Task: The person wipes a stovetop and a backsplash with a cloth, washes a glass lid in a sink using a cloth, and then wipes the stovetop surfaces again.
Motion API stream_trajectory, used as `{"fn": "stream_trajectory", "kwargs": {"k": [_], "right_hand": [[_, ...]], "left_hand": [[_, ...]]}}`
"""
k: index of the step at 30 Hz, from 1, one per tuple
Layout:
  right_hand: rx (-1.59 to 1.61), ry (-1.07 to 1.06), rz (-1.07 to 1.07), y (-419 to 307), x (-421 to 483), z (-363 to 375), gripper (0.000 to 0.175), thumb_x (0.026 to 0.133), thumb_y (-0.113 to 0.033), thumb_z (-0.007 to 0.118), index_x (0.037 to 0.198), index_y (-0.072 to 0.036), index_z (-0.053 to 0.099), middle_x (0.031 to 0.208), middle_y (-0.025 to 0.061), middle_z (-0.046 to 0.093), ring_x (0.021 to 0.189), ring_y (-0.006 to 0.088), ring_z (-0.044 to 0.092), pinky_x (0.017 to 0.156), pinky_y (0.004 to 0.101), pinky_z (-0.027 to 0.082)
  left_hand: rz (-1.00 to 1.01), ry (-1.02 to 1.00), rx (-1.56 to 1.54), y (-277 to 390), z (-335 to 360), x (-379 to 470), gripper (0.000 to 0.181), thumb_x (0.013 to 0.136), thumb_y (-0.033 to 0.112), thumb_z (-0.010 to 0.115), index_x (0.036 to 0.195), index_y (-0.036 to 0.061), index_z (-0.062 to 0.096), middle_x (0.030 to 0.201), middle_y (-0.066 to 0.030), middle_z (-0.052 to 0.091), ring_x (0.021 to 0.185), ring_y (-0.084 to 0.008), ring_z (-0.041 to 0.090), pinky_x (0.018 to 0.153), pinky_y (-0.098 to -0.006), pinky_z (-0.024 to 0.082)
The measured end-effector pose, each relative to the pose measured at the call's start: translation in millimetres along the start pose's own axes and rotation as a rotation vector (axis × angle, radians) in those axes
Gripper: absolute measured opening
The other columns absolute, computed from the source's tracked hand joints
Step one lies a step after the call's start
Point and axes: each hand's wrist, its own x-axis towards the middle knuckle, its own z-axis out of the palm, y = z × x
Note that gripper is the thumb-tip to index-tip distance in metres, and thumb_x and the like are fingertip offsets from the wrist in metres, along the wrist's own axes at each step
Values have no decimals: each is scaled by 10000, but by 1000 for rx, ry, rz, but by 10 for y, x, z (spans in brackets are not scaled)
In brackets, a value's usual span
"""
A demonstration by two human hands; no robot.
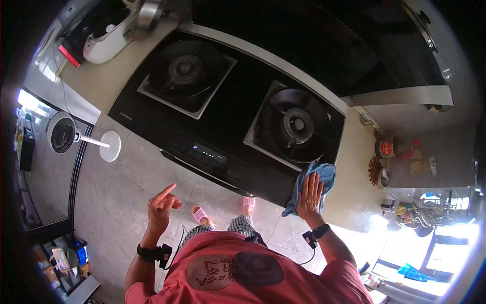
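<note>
My right hand [310, 193] lies flat on a blue cloth [327, 174], pressing it against the front right corner of the black glass gas cooktop [228, 131]. The cloth bunches up around the fingers and reaches past the cooktop's front edge. Just beyond it is the right burner [299, 124], with a dark round pan support on a square metal-edged tray. In the air before the cooktop's front edge, my left hand [163, 207] is empty, index finger pointing out and the others loosely bent. The left burner [185, 69] sits farther back. Lit marks show on the control panel [209, 154].
A white rice cooker [102, 47] and a metal pot [150, 15] stand on the left counter [89, 81]. Jars [387, 148] and a utensil rack [436, 214] are on the right. On the floor, left, stands a white fan [110, 145]. A dark range hood [322, 41] overhangs the back.
</note>
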Motion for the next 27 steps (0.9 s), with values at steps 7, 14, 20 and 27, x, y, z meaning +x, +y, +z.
{"fn": "stream_trajectory", "kwargs": {"k": [7, 14, 20, 27], "right_hand": [[73, 1, -28, -988, 333, -32, 686, 810, -191, 505, 1374, 66, 212, 1460, 267, 108, 1371, 403, 62, 1083, 549, 28], [52, 10, -142, -1620, 760, -50, 695, 813, -230, 521, 1359, 87, 231, 1450, 280, 126, 1367, 406, 72, 1089, 534, 44], [-23, 4, -140, -1931, 1002, -2, 703, 818, -233, 509, 1368, 83, 206, 1456, 274, 111, 1370, 402, 57, 1091, 530, 39], [86, 16, -276, -2949, 1590, -174, 749, 808, -252, 539, 1375, 81, 178, 1455, 282, 93, 1373, 394, 43, 1103, 502, 21]], "left_hand": [[1, 22, 48, -75, -698, -109, 357, 894, 61, 464, 1244, 0, 504, 746, -72, 619, 678, -136, 609, 670, -272, 518], [-33, 80, 1, -235, -1236, -206, 349, 886, 31, 467, 1230, 8, 521, 736, -58, 619, 680, -128, 612, 678, -262, 514], [-75, 125, -154, -443, -1643, -254, 345, 887, 28, 465, 1226, -17, 513, 736, -63, 628, 679, -123, 615, 683, -260, 519], [-39, 138, -179, -454, -1918, -27, 332, 897, 32, 472, 1221, -28, 515, 744, -62, 625, 695, -132, 621, 686, -265, 523]]}}
